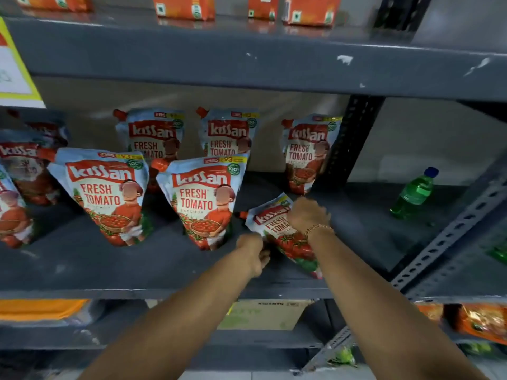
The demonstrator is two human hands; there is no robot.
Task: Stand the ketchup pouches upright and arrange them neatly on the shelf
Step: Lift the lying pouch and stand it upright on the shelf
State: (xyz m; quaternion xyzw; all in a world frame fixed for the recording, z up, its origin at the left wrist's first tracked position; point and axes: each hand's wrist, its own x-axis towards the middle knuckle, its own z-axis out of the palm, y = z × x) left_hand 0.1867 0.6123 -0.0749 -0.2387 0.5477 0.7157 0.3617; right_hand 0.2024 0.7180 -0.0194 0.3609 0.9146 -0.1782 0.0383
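Observation:
A ketchup pouch (277,229) lies tilted on the grey shelf (82,264), its cap toward the left. My right hand (307,215) grips its upper right edge and my left hand (253,252) holds its lower left side. Two pouches stand upright in the front row, one at the left (105,193) and one in the middle (204,198). Three more stand behind, at back left (153,135), back centre (227,133) and back right (308,152). Further pouches (19,171) crowd the far left.
A green bottle (415,192) with a blue cap stands on the neighbouring shelf at the right, past a perforated black upright (348,144). Orange packets (183,6) line the shelf above. A cardboard box (263,315) sits on the shelf below.

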